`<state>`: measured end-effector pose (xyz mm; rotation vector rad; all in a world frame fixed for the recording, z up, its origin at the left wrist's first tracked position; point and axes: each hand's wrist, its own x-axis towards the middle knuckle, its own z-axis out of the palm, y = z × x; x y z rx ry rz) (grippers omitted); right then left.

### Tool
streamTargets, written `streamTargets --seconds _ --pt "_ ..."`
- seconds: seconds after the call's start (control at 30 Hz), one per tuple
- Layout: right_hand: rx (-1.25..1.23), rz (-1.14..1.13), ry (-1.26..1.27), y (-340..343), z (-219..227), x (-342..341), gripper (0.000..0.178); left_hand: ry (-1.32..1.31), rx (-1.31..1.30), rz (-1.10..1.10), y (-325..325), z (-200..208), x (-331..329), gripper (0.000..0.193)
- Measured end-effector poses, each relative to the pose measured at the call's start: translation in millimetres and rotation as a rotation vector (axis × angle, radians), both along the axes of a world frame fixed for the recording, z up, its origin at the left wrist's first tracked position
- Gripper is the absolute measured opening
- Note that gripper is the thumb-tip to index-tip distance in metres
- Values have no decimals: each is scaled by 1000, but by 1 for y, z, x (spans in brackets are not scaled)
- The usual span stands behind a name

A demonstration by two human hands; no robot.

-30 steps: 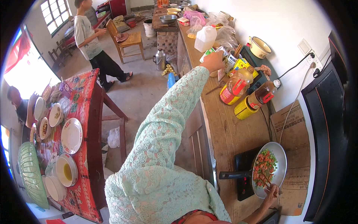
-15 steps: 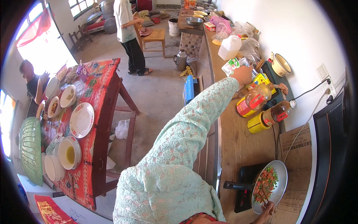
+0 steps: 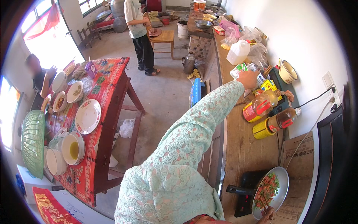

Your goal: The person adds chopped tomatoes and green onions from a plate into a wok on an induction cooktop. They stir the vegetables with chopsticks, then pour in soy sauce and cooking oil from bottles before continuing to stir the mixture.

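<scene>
My left arm, in a pale green lace sleeve, stretches across to the back of the wooden counter. There my left hand [image 3: 247, 79] is closed at a small white container [image 3: 260, 79], its fingers partly hidden. A green-and-white packet [image 3: 238, 70] and a yellow packet [image 3: 269, 86] lie beside it. At the lower right, my right hand [image 3: 267, 215] is closed around chopsticks [image 3: 265, 200]. Their tips are in chopped red and green food [image 3: 267, 187] inside a frying pan [image 3: 282, 188]. The pan sits tilted on a black cooktop [image 3: 242, 204], its black handle pointing left.
Two oil or sauce bottles, one larger [image 3: 260, 107] and one dark [image 3: 285, 118], stand between my hands by a yellow can [image 3: 263, 129]. A white jug [image 3: 238, 52] is farther back. A red-covered table [image 3: 108, 80] with bowls stands left. Two other people are in the room.
A white container now shows beside my left hand, which has shifted slightly. The whole view has turned a little, moving the scene rightward. My right hand stays at the pan with the chopsticks.
</scene>
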<state>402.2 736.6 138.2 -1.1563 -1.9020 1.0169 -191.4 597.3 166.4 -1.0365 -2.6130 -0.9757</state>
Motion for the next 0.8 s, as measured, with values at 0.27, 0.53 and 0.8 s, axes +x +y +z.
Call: streamTargets --seconds 0.27,0.53,0.8 --pt "-19 -28 -66 -3 -2 6 40 -55 -32 -21 14 -4 0 52" --pt "-97 -20 -130 10 -7 1 44 -12 12 20 8 -8 -2 44" --pt "-57 0 -182 -9 12 -17 46 -102 206 13 7 -46 54 38"
